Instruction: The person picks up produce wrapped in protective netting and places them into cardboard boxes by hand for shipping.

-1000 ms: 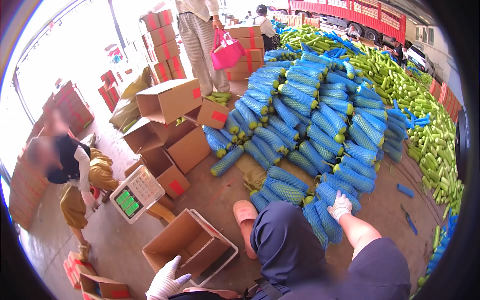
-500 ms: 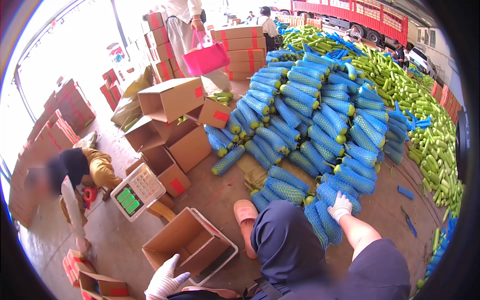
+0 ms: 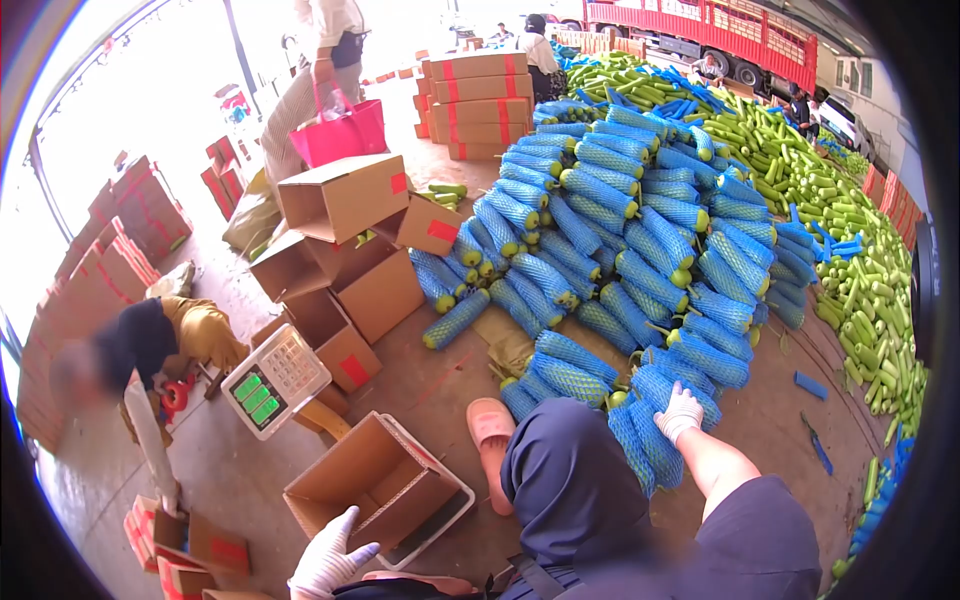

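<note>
My left hand (image 3: 334, 558), in a whitish glove, has its thumb and fingers apart near the front rim of an open cardboard box (image 3: 372, 478). The box sits on the platform of a scale (image 3: 462, 497), and its inside looks bare from here. On the right, my gloved right hand (image 3: 681, 412) grips a long green gourd in blue foam netting (image 3: 650, 390) at the near edge of the heap. More netted gourds (image 3: 632, 445) lie right below that hand.
Beyond lies a big heap of netted gourds (image 3: 620, 230), with unwrapped green gourds (image 3: 770, 140) behind. The scale display (image 3: 262, 400) stands left of my box. Open boxes (image 3: 340, 200) are stacked ahead. A person (image 3: 150, 350) bends at left; another carries a pink bag (image 3: 340, 135).
The person with the pink bag has moved left. At left, the bending person leans lower, and an open box by their hand has shifted. My hands have hardly moved.
</note>
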{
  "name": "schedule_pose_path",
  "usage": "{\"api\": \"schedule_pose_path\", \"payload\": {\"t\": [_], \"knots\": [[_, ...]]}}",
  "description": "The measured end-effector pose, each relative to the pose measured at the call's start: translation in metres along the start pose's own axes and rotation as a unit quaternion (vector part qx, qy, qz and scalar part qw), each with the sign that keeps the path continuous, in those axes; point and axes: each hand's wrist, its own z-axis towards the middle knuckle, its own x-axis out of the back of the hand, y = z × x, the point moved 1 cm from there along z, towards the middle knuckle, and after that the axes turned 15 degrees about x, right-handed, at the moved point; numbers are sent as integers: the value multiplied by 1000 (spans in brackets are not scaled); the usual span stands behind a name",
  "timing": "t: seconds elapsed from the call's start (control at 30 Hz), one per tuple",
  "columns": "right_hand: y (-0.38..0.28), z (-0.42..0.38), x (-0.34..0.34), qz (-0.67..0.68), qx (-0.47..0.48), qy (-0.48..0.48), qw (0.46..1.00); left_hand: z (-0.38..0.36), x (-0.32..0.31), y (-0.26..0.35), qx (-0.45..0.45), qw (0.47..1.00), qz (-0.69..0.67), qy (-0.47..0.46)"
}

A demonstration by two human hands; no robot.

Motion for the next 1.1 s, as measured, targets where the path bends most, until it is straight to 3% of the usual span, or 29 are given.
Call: {"api": "schedule_pose_path", "payload": {"t": [0.73, 0.97, 1.07, 1.1], "knots": [[-2, -1, 3, 1, -6, -5, 1000, 4, -3, -4, -11, 999, 38, -2], [3, -4, 2, -1, 19, 15, 1000, 2, 0, 0, 3, 999, 32, -10], [21, 13, -30, 25, 59, 86, 994, -1, 0, -1, 17, 999, 47, -12], [16, 11, -19, 39, 29, 50, 998, 0, 0, -2, 23, 998, 48, -21]]}}
